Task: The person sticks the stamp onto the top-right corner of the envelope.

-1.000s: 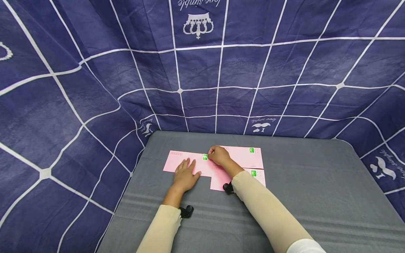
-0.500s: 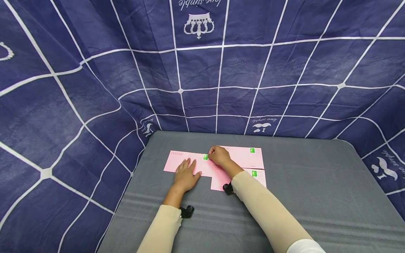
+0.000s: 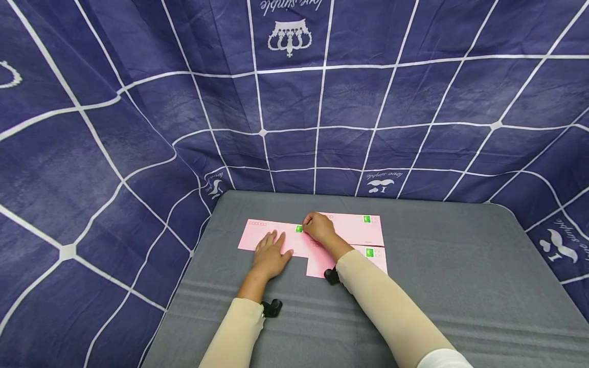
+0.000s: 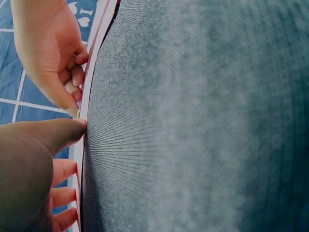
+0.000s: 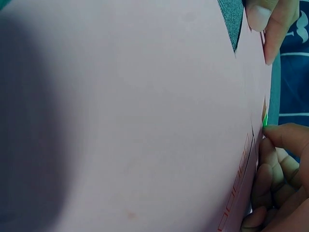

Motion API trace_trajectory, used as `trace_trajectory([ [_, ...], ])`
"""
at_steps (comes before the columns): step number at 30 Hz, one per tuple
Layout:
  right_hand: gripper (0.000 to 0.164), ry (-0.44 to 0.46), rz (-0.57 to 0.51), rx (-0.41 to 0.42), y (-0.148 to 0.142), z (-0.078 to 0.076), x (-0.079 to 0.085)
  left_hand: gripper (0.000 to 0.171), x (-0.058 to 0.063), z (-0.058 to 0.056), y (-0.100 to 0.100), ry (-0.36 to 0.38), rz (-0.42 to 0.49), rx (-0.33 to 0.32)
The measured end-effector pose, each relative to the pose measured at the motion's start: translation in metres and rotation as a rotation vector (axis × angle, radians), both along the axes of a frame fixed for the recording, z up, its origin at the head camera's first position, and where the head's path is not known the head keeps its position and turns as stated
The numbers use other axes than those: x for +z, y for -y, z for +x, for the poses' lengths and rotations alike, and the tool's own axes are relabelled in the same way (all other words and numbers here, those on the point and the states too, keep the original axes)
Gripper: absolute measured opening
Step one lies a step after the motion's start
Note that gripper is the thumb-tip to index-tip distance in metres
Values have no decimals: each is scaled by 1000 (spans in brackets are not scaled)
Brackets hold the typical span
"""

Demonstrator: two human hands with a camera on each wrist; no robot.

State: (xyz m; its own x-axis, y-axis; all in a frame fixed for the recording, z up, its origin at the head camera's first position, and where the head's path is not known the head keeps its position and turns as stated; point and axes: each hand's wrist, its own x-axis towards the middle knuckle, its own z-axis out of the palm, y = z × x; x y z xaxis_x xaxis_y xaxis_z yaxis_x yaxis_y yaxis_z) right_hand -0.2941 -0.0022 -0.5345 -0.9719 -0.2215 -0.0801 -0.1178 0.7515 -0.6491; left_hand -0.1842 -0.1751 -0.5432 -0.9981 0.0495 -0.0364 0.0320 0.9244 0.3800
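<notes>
A pink envelope lies flat at the left, with a row of small postcode boxes in its upper left corner. My left hand rests on it, fingers spread and straight. At the envelope's upper right corner sits a green stamp with a white border. My right hand pinches this stamp's right edge with thumb and curled fingers. In the right wrist view the stamp looks slightly raised against the thumb tip. Seen from the left wrist, the right hand is just beyond the left thumb.
Two more pink envelopes, an upper one and a lower one, lie to the right, each with a green stamp. My right forearm crosses over the lower one. A grey cloth surface bears everything; blue gridded curtains enclose it.
Almost nothing differs. Both hands keep their places on the left envelope and at the stamp; the view has shifted only slightly.
</notes>
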Motion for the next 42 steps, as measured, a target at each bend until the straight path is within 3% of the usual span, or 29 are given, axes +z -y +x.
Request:
trace_trajectory([
  [17, 11, -17, -11, -15, -4, 2, 3, 66, 1, -2, -2, 2, -15, -12],
  [26, 13, -11, -89, -36, -7, 8, 4, 65, 2, -2, -1, 20, -7, -4],
  [33, 14, -54, -129, -46, -12, 13, 2, 62, 4, -2, -2, -13, -7, 18],
  [42, 14, -107, -286, -70, -19, 18, 8, 57, 3, -9, -6, -82, 17, 86],
])
